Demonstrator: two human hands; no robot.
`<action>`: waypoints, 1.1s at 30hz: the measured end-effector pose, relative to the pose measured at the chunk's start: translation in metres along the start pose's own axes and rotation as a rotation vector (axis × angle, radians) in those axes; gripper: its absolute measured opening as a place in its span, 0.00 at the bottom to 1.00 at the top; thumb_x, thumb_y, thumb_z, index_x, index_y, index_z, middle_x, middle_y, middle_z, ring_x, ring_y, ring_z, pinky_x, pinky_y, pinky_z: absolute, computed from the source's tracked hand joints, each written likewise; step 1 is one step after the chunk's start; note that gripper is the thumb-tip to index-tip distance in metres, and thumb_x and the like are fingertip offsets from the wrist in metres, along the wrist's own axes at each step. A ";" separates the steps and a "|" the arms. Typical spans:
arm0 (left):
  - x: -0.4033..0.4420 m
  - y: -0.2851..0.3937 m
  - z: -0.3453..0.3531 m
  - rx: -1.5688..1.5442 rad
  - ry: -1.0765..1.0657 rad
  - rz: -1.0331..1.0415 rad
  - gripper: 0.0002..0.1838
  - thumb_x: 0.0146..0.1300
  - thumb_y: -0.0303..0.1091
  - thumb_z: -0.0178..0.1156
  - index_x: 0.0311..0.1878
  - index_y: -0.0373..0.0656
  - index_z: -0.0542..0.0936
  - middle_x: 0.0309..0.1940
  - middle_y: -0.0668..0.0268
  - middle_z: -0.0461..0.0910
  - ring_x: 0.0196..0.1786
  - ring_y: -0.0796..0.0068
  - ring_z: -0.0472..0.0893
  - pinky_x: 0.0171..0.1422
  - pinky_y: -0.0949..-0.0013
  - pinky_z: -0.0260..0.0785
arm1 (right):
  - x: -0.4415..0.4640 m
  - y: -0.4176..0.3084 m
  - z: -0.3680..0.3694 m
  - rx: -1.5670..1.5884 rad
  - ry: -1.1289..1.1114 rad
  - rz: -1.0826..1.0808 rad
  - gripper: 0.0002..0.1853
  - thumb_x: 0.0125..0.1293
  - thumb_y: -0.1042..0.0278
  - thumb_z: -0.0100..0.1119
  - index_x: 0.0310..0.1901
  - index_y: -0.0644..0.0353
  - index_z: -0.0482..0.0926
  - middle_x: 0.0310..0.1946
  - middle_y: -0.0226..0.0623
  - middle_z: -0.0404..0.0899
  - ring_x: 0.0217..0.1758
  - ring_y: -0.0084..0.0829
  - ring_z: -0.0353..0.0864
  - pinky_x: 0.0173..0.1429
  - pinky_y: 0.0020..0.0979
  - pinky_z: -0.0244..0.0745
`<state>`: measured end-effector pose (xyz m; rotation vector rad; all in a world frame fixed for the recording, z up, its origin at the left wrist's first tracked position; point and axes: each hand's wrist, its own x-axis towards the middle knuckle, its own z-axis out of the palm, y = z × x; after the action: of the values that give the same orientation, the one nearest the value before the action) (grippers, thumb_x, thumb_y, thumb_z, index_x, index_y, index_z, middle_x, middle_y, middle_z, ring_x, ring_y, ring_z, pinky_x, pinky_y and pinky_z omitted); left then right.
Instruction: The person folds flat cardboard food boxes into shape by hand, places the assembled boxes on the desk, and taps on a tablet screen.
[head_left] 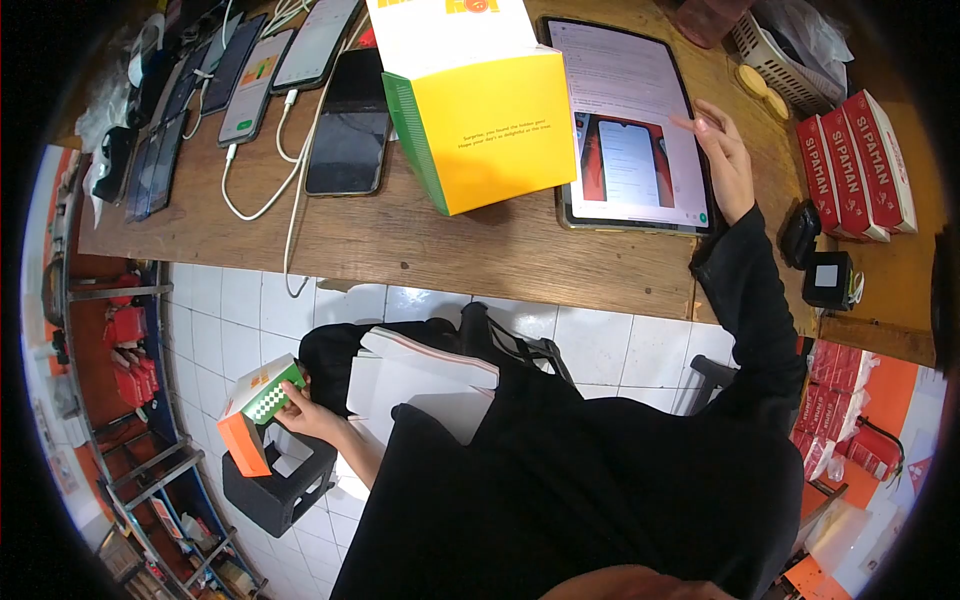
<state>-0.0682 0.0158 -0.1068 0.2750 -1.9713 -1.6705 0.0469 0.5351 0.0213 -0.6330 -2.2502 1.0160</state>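
Note:
My left hand (308,412) is closed on a small green, orange and white carton (262,400), low on the left beside my lap and above a black stool (275,495). My right hand (722,160) is over the right edge of a tablet (640,130) on the wooden table, fingers apart and holding nothing. The tablet is lit, showing text and a picture of a phone. Just left of it stands a large yellow, green and white box (490,130). White cardboard sheets (415,385) lie on my lap.
Several phones with white cables (262,205) lie at the table's left, a dark phone (347,125) nearest the box. Red boxes (862,165), a black cube (828,280) and a basket (775,60) are on the right. A metal rack (120,440) stands lower left.

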 end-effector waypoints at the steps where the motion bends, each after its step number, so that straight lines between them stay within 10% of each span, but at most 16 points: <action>1: 0.000 0.001 0.000 0.002 0.001 -0.002 0.16 0.61 0.35 0.54 0.43 0.31 0.65 0.33 0.52 0.75 0.30 0.70 0.78 0.34 0.75 0.73 | 0.000 0.004 0.000 0.025 -0.011 -0.006 0.22 0.63 0.53 0.46 0.35 0.66 0.81 0.53 0.47 0.65 0.56 0.36 0.65 0.59 0.31 0.58; 33: 0.000 0.000 -0.002 0.012 -0.011 -0.024 0.15 0.61 0.34 0.53 0.42 0.31 0.66 0.34 0.52 0.75 0.31 0.70 0.78 0.35 0.74 0.73 | 0.000 0.009 -0.004 0.023 -0.051 -0.008 0.20 0.64 0.56 0.45 0.36 0.64 0.81 0.55 0.48 0.65 0.57 0.37 0.66 0.58 0.28 0.60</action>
<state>-0.0669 0.0143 -0.1070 0.2953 -1.9943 -1.6795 0.0513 0.5431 0.0166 -0.5945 -2.2803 1.0640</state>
